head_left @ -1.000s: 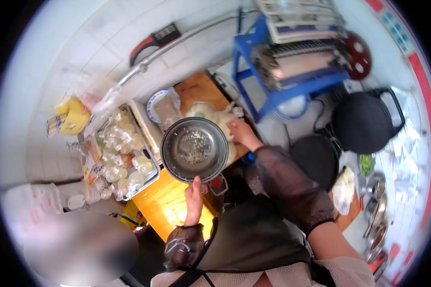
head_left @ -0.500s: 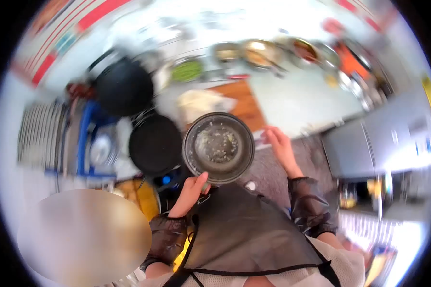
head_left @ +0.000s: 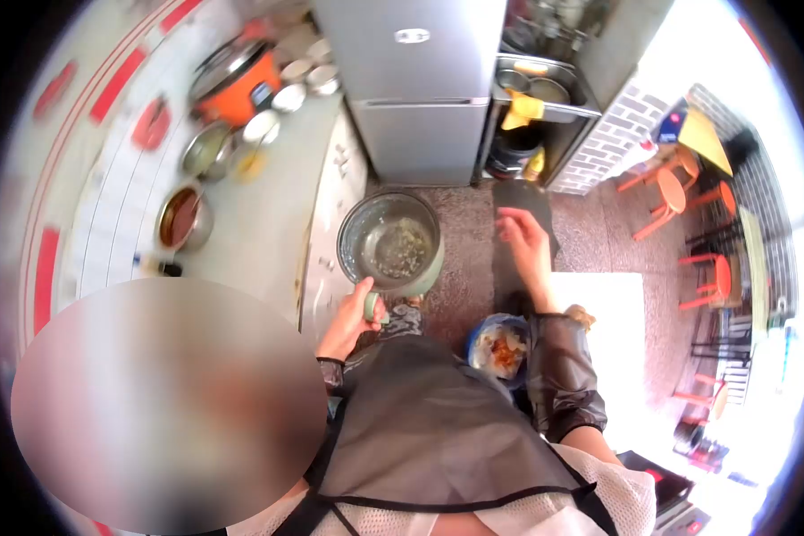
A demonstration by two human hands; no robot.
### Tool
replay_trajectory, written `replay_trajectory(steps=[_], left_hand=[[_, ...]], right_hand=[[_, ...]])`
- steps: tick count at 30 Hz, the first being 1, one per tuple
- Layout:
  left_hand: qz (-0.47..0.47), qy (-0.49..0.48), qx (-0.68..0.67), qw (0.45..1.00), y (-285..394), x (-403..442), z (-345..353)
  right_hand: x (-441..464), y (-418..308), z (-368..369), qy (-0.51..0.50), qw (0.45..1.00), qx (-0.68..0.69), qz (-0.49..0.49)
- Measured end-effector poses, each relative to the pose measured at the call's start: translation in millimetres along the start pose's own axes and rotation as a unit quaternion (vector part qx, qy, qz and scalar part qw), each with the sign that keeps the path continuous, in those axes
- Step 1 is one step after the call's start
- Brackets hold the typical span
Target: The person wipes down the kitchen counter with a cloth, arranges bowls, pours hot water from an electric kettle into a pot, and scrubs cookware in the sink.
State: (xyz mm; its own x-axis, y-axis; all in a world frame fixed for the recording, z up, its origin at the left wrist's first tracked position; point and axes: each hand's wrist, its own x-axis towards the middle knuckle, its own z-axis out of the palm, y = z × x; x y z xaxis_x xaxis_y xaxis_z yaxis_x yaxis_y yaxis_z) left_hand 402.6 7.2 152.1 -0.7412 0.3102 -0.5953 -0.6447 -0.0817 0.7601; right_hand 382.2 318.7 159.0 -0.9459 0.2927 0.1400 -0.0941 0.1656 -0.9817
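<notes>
A green pot [head_left: 389, 243] with a dark grey inside hangs in front of my apron, over the floor beside the counter. Small whitish bits cling to its bottom and walls. My left hand [head_left: 347, 323] is closed around the pot's light green handle [head_left: 374, 309]. To the right of the pot, my right hand [head_left: 525, 239] is held out in the air, apart from it. Its fingers are loosely bent and spread, with nothing in them. Below that hand stands a blue bin [head_left: 498, 348] with scraps in a liner.
The grey fridge [head_left: 420, 134] stands ahead, with a sink [head_left: 554, 85] holding pans to its right. Along the left runs the counter [head_left: 268, 223], bearing bowls and an orange cooker [head_left: 241, 85]. A white tabletop [head_left: 612, 339] is at right; orange stools [head_left: 670, 192] stand beyond.
I have turned right, from the counter with pans and cutting board toward the fridge and sink. The pot has come along in my left hand; my right hand stays empty.
</notes>
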Motion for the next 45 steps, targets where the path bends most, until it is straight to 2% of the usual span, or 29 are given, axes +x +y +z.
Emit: replay_trajectory(steps=[5,6,8,9,11,14,15,16,17,18,19,21,22,23,24,26,28,29,31,33,35,39,41,43,44,45], left_hand=[[-0.06,-0.086,0.12,0.987,43,140,39],[-0.076,-0.1,0.143,0.982,54,168,57],[-0.087,-0.126,0.214,0.965,70,224,96],[-0.089,-0.129,0.262,0.952,78,247,114],[-0.113,-0.19,0.311,0.925,80,269,140],[-0.136,-0.25,0.339,0.897,88,311,196],[-0.161,-0.246,0.324,0.899,85,325,212],[-0.174,-0.313,0.298,0.885,89,336,224],[-0.163,-0.316,0.316,0.88,95,360,258],[-0.153,-0.31,0.333,0.877,106,358,276],[-0.128,-0.341,0.325,0.873,110,363,288],[-0.119,-0.319,0.304,0.889,133,373,311],[-0.115,-0.327,0.29,0.892,150,377,318],[-0.107,-0.338,0.274,0.894,165,384,326],[-0.104,-0.325,0.278,0.898,175,397,332],[-0.089,-0.308,0.277,0.906,204,423,344],[-0.027,-0.326,0.296,0.897,223,461,346],[-0.01,-0.332,0.293,0.896,236,473,347],[0.025,-0.327,0.302,0.895,247,515,348],[0.059,-0.33,0.299,0.894,265,544,354],[0.043,-0.299,0.3,0.905,293,560,357],[0.053,-0.277,0.266,0.922,319,606,371],[0.071,-0.255,0.25,0.931,344,613,381],[0.032,-0.272,0.24,0.931,358,639,384],[0.07,-0.217,0.239,0.944,360,649,393],[0.062,-0.174,0.235,0.954,373,646,397]], right_hand=[[72,116,-52,0.139,0.987,-0.019,0.079],[73,155,-59,0.159,0.982,-0.08,0.065],[54,186,-69,0.208,0.96,-0.188,0.027],[36,182,-74,0.218,0.956,-0.129,0.149],[-25,200,-78,0.282,0.931,-0.029,0.228],[-83,196,-93,0.391,0.858,0.015,0.333],[-89,196,-107,0.419,0.834,0.033,0.356],[-89,198,-122,0.441,0.817,0.054,0.366],[-68,214,-161,0.435,0.826,0.018,0.357],[-52,217,-185,0.439,0.844,0.015,0.307],[-23,212,-213,0.429,0.858,-0.065,0.275],[72,180,-266,0.394,0.894,-0.086,0.193],[127,153,-291,0.381,0.907,-0.095,0.149],[191,96,-303,0.361,0.92,-0.102,0.118],[249,59,-318,0.32,0.938,-0.122,0.05],[367,-22,-321,0.269,0.947,-0.16,-0.073],[474,-77,-320,0.201,0.94,-0.257,-0.096],[514,-116,-294,0.166,0.958,-0.176,-0.154],[579,-172,-257,0.068,0.978,-0.083,-0.176],[654,-202,-230,0.019,0.982,-0.066,-0.173],[727,-229,-211,-0.033,0.98,-0.061,-0.185],[883,-276,-188,-0.052,0.968,-0.117,-0.215],[967,-301,-177,-0.046,0.967,-0.068,-0.242],[1054,-323,-164,-0.018,0.955,-0.057,-0.292],[1084,-338,-152,0.026,0.946,-0.109,-0.305],[1103,-352,-143,0.025,0.943,-0.069,-0.324]])
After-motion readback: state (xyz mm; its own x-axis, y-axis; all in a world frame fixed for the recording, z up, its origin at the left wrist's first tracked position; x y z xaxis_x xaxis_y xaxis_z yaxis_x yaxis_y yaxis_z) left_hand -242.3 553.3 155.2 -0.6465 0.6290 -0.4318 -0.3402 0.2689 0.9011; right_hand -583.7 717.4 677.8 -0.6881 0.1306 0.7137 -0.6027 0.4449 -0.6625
